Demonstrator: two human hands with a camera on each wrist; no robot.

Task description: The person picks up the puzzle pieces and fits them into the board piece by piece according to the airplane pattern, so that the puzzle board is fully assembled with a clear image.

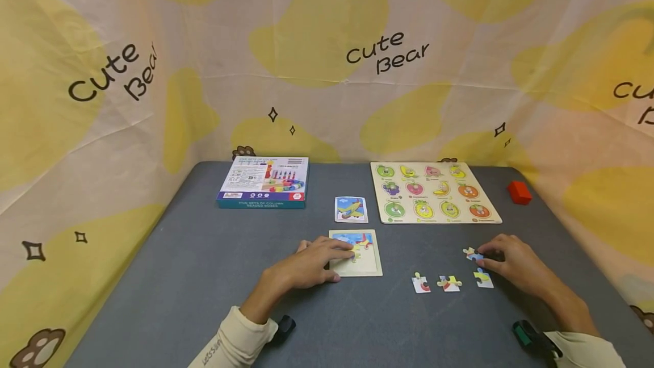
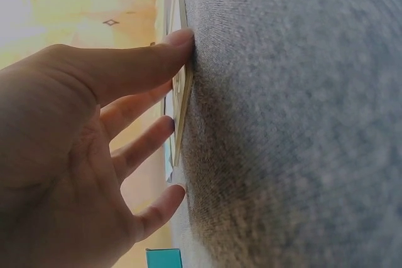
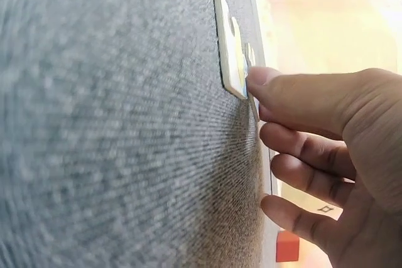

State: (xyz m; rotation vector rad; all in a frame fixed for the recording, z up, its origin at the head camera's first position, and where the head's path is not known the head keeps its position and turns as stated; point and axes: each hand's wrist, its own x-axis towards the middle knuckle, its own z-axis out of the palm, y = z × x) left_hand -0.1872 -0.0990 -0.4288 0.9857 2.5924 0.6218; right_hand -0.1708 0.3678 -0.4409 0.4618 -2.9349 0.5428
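Note:
My left hand (image 1: 313,263) rests on a wooden puzzle tray (image 1: 377,251), fingers extended over its picture and thumb at the near left corner. Part of a plane picture with blue sky and red shows inside the tray. In the left wrist view, the thumb (image 2: 144,70) touches the tray's edge. Over on the right, my right hand (image 1: 516,260) pinches a blue and yellow jigsaw piece (image 1: 470,253) between thumb and index finger, at table level. Nearby lie a yellow and blue piece (image 1: 483,279), a red and yellow piece (image 1: 449,283) and a white and red piece (image 1: 421,283).
A plane picture card (image 1: 351,209) lies behind the tray. Further back are a boxed bead set (image 1: 263,183) on the left and a fruit puzzle board (image 1: 436,193) on the right. A red block (image 1: 519,192) sits near the right edge of the grey table (image 1: 357,328).

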